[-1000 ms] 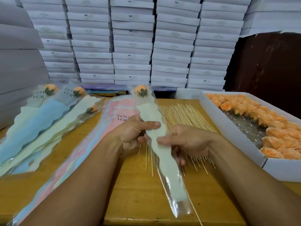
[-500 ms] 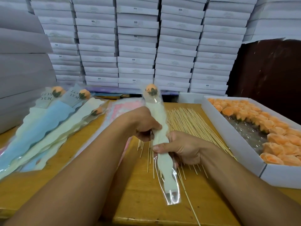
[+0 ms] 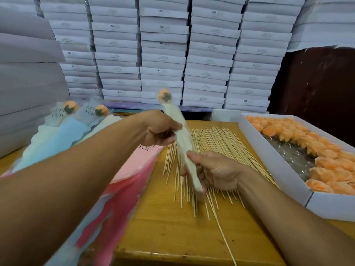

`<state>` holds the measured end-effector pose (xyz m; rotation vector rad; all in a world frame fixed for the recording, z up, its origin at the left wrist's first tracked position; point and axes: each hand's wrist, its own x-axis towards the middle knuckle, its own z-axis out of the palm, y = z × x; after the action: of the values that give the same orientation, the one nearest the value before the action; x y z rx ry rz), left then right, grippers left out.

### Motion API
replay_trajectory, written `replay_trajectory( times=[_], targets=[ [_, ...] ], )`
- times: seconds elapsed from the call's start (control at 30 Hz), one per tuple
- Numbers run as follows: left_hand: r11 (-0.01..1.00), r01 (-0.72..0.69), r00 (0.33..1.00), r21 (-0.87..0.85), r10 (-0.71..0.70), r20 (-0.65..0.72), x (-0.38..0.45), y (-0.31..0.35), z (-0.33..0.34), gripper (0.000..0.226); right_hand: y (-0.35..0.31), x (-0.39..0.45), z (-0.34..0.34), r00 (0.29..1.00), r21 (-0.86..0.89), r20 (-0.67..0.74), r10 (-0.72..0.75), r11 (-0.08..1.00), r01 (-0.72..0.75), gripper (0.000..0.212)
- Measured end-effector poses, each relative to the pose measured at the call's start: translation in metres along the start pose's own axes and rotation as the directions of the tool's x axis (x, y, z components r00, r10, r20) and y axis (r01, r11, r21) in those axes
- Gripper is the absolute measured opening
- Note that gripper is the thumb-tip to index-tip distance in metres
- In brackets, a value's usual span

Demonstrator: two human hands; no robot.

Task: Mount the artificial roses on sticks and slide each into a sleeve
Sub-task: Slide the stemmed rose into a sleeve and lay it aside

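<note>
Fingers (image 3: 173, 125) of the left hand (image 3: 157, 129) pinched the cream sleeve (image 3: 184, 143) near its top, and the right hand (image 3: 215, 171) gripped it lower down, above the desk (image 3: 172, 233). Its rose (image 3: 164, 95) sat at the sleeve's upper end, so this one looked nearly done. Finished sleeved roses (image 3: 71, 107) lay at the left. Many loose sticks (image 3: 217, 139) and boxed roses (image 3: 307, 139) remained.

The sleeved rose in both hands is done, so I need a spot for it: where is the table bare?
Bare wood shows on the table at the near edge, between the pink sleeves and the right forearm. Sticks crowd the middle, the rose box fills the right, finished roses the left.
</note>
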<state>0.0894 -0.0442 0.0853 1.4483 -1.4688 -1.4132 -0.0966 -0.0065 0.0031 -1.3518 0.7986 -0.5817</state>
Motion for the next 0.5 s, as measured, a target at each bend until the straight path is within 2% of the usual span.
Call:
replay_trajectory(
  times=[0.17, 0.27, 0.33, 0.4, 0.5],
  targets=[
    [0.964, -0.007, 0.989, -0.266, -0.033, -0.146, 0.009, -0.002, -0.037, 0.027, 0.001, 0.002, -0.003, 0.999, 0.011, -0.023, 0.037, 0.999, -0.036, 0.057],
    [0.961, -0.027, 0.974, -0.275, -0.037, -0.223, 0.013, -0.004, -0.060, 0.029, 0.001, 0.003, -0.003, 0.997, -0.016, -0.043, 0.057, 0.998, -0.058, 0.056],
    [0.985, -0.021, 0.975, -0.169, -0.018, -0.222, 0.013, -0.009, -0.073, 0.028, 0.002, 0.003, -0.004, 0.997, -0.039, -0.033, 0.064, 0.997, -0.065, 0.054],
    [0.999, -0.024, 0.978, 0.025, 0.028, -0.205, 0.011, -0.014, -0.091, 0.025, 0.002, 0.003, -0.004, 0.998, -0.048, -0.024, 0.065, 0.997, -0.066, 0.052],
    [0.958, 0.000, 0.980, 0.287, 0.056, -0.189, 0.005, -0.020, -0.131, 0.019, 0.003, 0.004, -0.006, 0.998, -0.054, -0.016, 0.064, 0.996, -0.065, 0.047]
  ],
)
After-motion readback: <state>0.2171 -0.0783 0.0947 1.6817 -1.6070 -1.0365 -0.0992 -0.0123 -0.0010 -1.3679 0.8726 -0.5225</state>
